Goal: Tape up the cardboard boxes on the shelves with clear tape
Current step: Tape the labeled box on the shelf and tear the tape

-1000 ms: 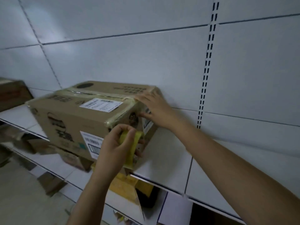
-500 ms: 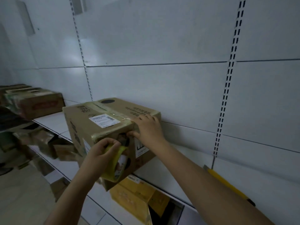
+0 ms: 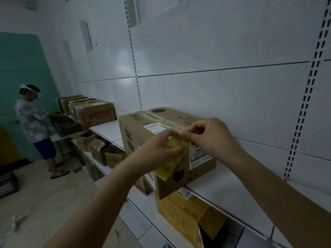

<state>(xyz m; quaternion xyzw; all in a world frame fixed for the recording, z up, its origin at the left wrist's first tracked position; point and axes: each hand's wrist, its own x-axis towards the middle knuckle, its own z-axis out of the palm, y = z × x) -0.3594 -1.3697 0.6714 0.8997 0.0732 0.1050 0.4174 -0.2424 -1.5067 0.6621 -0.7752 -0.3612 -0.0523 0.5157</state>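
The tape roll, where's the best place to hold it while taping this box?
Grip the tape roll around its outer rim from the near left side, as the left hand does. Its broad face lies against the box corner, leaving the rim exposed while the right hand pinches the strip.

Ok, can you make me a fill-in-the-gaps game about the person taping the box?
1. The left hand holds a roll of ____.
2. The cardboard box sits on a white ____.
3. The right hand pinches at the box's top ____.
4. Another person stands far to the ____.

Answers: tape, shelf, edge, left
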